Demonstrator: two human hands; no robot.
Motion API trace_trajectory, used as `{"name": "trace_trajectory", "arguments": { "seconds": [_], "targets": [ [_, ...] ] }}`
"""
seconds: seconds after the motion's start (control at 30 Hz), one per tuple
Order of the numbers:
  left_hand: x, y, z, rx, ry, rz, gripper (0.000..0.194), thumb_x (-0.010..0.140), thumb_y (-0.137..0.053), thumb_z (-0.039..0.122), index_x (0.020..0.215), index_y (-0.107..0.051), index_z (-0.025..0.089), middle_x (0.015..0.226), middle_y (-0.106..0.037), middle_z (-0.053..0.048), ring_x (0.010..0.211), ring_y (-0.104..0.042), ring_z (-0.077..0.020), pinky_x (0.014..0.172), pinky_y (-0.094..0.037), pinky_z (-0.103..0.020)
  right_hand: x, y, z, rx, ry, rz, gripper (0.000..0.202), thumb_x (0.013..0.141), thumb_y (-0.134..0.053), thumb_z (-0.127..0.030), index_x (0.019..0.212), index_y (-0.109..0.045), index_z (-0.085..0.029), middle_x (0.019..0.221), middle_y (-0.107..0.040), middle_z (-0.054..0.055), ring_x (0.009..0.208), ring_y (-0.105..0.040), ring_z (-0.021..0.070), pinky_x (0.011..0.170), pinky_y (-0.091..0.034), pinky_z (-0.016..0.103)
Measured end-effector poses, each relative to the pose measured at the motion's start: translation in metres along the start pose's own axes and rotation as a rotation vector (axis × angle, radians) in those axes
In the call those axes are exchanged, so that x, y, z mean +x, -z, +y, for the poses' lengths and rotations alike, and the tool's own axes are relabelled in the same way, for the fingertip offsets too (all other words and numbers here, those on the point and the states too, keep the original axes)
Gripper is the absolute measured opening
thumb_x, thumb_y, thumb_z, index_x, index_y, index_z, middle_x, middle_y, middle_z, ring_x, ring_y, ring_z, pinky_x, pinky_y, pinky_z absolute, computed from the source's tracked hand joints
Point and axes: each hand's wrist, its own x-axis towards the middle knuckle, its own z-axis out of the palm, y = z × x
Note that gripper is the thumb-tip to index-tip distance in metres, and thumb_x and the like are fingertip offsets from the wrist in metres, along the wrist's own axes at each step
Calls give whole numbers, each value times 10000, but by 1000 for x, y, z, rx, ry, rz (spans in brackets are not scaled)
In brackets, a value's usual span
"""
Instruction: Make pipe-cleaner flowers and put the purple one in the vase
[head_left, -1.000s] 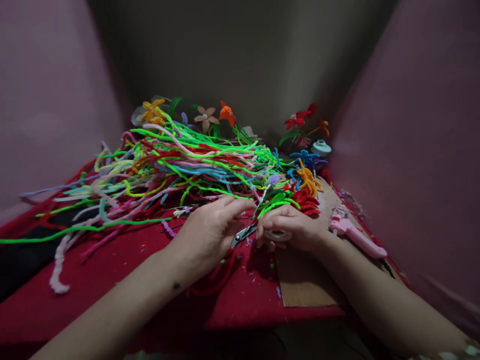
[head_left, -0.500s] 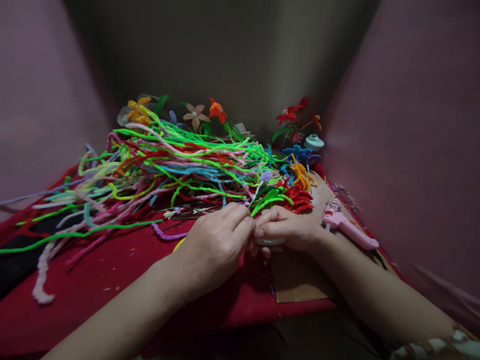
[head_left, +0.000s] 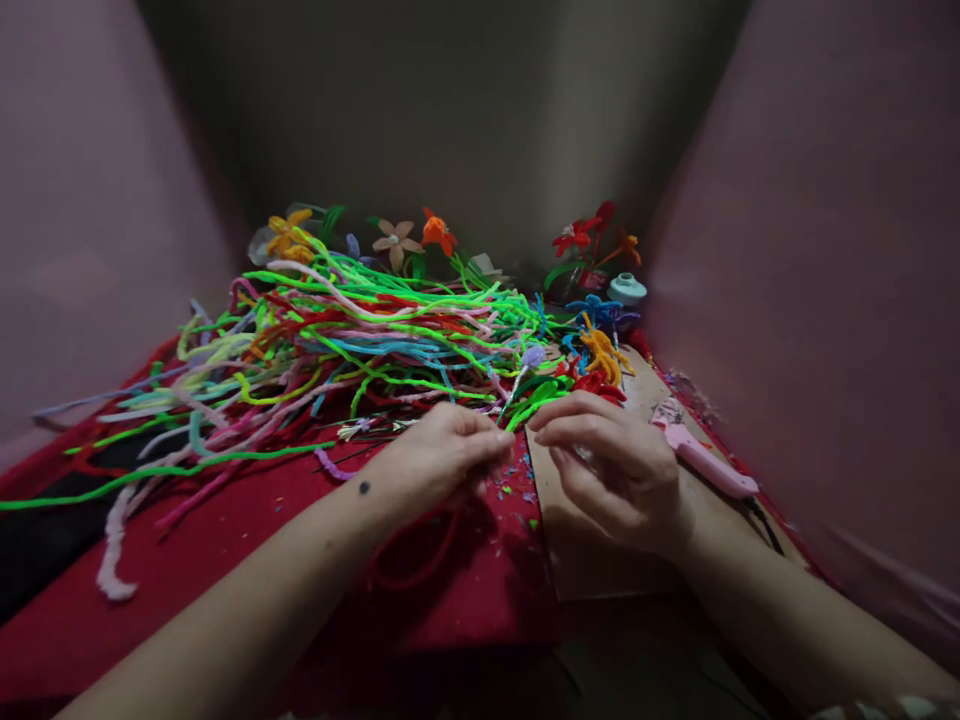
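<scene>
My left hand (head_left: 454, 455) is closed, its thumb and fingertips pinched together over the red cloth. From beneath it hangs a thin red loop (head_left: 416, 582), which looks like a pipe cleaner; the grip itself is hidden. A short gap to the right, my right hand (head_left: 611, 470) is curled, fingers bent toward the left one. Something small and pale shows behind its fingers, too covered to name. Just beyond both hands lie bright green pipe cleaner leaves (head_left: 540, 398), a lilac bud on a stem (head_left: 532, 356) and red petals (head_left: 600, 385).
A big heap of coloured pipe cleaners (head_left: 390, 330) spreads over the red cloth (head_left: 300, 580). At right, a pink glue gun (head_left: 709, 460) rests by the cardboard (head_left: 592, 570). Finished flowers (head_left: 397, 243) and a pale blue jar (head_left: 627, 290) stand at the back.
My hands, touching before, are now apart. The right has turned and lifted away to the right, its pale round object now mostly hidden. The red loop has come into sight under the left.
</scene>
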Motion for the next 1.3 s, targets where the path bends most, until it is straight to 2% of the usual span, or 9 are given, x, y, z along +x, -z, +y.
{"name": "trace_trajectory", "arguments": {
  "seconds": [0.23,0.4,0.5,0.6,0.67,0.73,0.83,1.0,1.3],
  "targets": [
    [40,15,-1,696,-202,368,191,664,-583,267,503,-545,171,453,-466,16,469,-423,-113,469,-233,-245,-28,10,20,-253,-229,-305,112,856,-513,-203,884,-618,-175,876,-632,82,846,-573,188,746,-475,339],
    [52,4,-6,526,-52,209,223,630,-593,235,437,-498,177,349,-393,35,355,-362,-95,422,-203,-245,-44,5,32,-368,-187,-415,158,865,-528,-268,804,-644,-179,910,-666,71,956,-535,225,831,-433,399],
    [49,2,-7,412,-4,143,260,683,-558,270,457,-464,183,346,-356,50,307,-289,-73,379,-185,-233,-42,7,27,-312,-192,-292,163,859,-528,-236,794,-660,-167,904,-671,77,983,-520,228,858,-415,399],
    [41,6,-6,21,28,-9,242,693,-599,281,521,-467,173,401,-353,62,325,-232,-45,358,-127,-208,-33,9,15,-150,-373,-166,199,851,-525,-237,752,-671,-144,788,-654,77,816,-556,192,756,-437,344],
    [36,8,-4,-234,30,-111,217,674,-648,256,559,-495,154,439,-357,65,350,-223,-30,362,-101,-192,-28,6,7,93,-612,-225,238,849,-531,-279,722,-675,-139,706,-633,53,687,-556,152,653,-431,294],
    [31,8,-3,-351,9,-164,195,670,-675,239,595,-526,139,450,-350,72,366,-222,-22,370,-105,-181,-25,-2,2,459,-849,-265,241,833,-555,-334,782,-685,-137,691,-643,41,627,-558,125,586,-416,256],
    [28,5,-4,-394,-51,-171,184,685,-691,256,638,-564,131,443,-348,77,381,-247,-22,387,-143,-173,-24,-20,-2,972,-1050,-129,236,751,-654,-335,860,-669,-127,777,-690,71,592,-592,98,530,-416,208],
    [23,1,-6,-366,-155,-106,205,676,-714,293,647,-595,129,490,-459,51,402,-317,-24,398,-203,-170,-16,-38,-10,1202,-1121,5,220,711,-692,-298,762,-657,-87,647,-685,76,480,-601,91,392,-373,148],
    [18,9,-6,-345,-136,-263,168,684,-691,263,702,-649,101,509,-505,18,422,-375,-36,421,-254,-170,-12,-38,-9,1409,-1059,-36,203,701,-691,-279,703,-661,-78,534,-666,58,374,-568,79,314,-366,119]
  ]
}}
